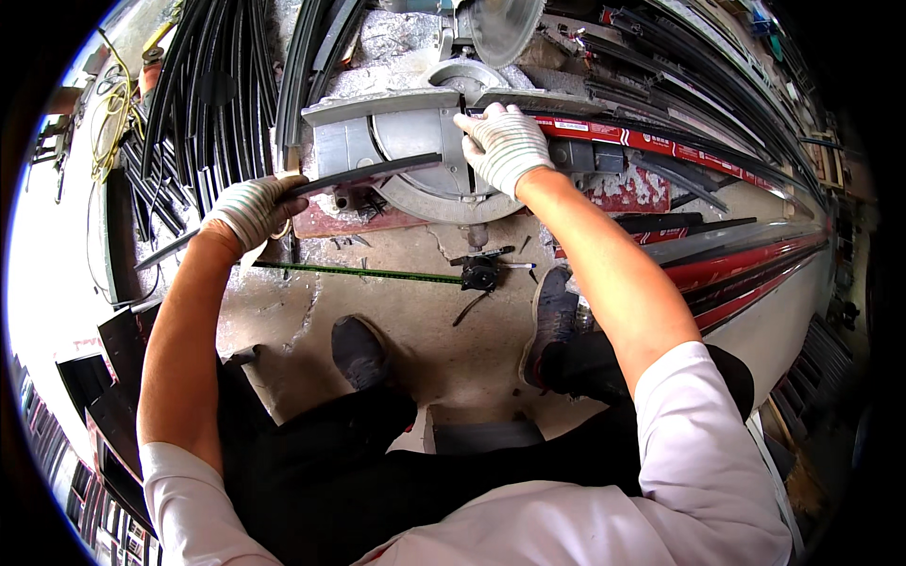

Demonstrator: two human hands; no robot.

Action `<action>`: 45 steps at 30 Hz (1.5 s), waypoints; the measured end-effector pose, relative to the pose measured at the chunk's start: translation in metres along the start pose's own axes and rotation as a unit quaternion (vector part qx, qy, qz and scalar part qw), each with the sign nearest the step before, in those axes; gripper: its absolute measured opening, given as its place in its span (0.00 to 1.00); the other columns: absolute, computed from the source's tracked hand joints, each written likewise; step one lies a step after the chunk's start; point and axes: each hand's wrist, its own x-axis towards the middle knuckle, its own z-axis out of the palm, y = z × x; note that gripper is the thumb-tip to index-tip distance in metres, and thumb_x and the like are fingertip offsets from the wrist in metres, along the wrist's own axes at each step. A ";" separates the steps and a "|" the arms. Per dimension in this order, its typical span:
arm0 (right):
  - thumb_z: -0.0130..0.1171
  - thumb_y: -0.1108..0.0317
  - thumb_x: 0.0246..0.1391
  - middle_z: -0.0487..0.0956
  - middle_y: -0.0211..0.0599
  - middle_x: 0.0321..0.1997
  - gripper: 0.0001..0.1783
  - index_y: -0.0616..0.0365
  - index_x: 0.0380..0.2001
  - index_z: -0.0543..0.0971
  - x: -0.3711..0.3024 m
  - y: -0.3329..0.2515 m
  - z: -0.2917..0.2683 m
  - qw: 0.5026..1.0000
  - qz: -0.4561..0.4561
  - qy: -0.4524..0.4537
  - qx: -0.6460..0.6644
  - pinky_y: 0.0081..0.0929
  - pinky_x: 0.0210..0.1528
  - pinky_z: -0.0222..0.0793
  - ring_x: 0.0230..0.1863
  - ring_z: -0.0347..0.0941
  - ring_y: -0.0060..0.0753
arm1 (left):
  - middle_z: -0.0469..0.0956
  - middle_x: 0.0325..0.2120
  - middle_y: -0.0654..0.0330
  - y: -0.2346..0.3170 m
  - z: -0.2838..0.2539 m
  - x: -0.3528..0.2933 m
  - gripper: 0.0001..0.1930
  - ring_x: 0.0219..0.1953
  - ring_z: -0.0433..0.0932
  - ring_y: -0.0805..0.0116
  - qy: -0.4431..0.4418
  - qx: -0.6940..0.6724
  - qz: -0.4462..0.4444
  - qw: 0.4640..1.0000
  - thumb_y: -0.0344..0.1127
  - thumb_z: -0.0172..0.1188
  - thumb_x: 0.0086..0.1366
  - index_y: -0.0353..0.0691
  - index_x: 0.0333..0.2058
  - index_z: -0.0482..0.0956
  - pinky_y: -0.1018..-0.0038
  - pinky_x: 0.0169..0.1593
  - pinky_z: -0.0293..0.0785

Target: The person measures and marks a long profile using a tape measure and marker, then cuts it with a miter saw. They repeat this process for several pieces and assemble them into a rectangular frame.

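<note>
My left hand (250, 211), in a striped white glove, is closed around a narrow dark profile strip (401, 166). The strip slants over the left part of the mitre saw's grey metal table (415, 141). My right hand (507, 149), gloved alike, grips the near end of a long profile with red film (651, 141), beside the slot in the saw table. That profile runs off to the right along the fence (547, 98). The round saw blade (508, 28) is raised above and behind the fence, apart from both hands.
Black profiles (212, 94) lie bundled at the far left, more (698, 75) at the far right. Red-filmed profiles (746, 264) lie at the right. A tape measure (479, 273) with its green blade pulled out lies on the floor near my shoes (359, 351). A yellow cable (113, 123) hangs left.
</note>
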 end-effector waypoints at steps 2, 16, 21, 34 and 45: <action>0.60 0.57 0.61 0.81 0.45 0.46 0.14 0.42 0.49 0.84 0.004 0.004 0.000 0.999 -0.013 -0.020 -0.041 0.51 0.47 0.80 0.48 0.79 0.51 | 0.87 0.40 0.50 -0.024 0.006 0.017 0.19 0.40 0.83 0.54 0.012 -0.003 0.017 1.000 0.44 0.64 0.75 0.40 0.58 0.83 0.63 0.50 0.78; 0.63 0.61 0.61 0.80 0.43 0.44 0.14 0.40 0.50 0.85 -0.006 0.006 0.016 0.999 0.007 0.019 -0.050 0.49 0.47 0.79 0.46 0.79 0.51 | 0.87 0.42 0.43 -0.021 -0.002 0.072 0.42 0.47 0.87 0.52 0.002 0.019 -0.049 0.999 0.71 0.52 0.74 0.31 0.57 0.81 0.60 0.54 0.79; 0.62 0.59 0.62 0.81 0.43 0.45 0.15 0.38 0.51 0.85 -0.008 0.009 0.022 0.997 0.037 0.036 -0.056 0.50 0.47 0.79 0.47 0.79 0.50 | 0.87 0.40 0.44 -0.021 0.000 0.079 0.42 0.45 0.86 0.53 0.011 -0.014 -0.077 0.997 0.72 0.54 0.73 0.30 0.56 0.83 0.61 0.54 0.79; 0.65 0.59 0.60 0.83 0.47 0.51 0.15 0.49 0.49 0.86 -0.032 0.006 0.008 0.982 0.082 0.137 0.098 0.46 0.59 0.77 0.52 0.80 0.53 | 0.89 0.42 0.46 -0.018 -0.004 0.112 0.42 0.46 0.87 0.50 0.082 0.045 -0.136 0.986 0.73 0.64 0.65 0.36 0.55 0.85 0.62 0.53 0.80; 0.69 0.57 0.66 0.88 0.40 0.47 0.17 0.57 0.50 0.85 -0.003 0.120 -0.126 0.792 0.281 0.324 0.435 0.35 0.57 0.80 0.47 0.83 0.33 | 0.89 0.44 0.52 -0.006 0.005 0.118 0.34 0.46 0.87 0.54 0.119 0.040 -0.156 0.980 0.70 0.65 0.66 0.50 0.58 0.86 0.62 0.54 0.80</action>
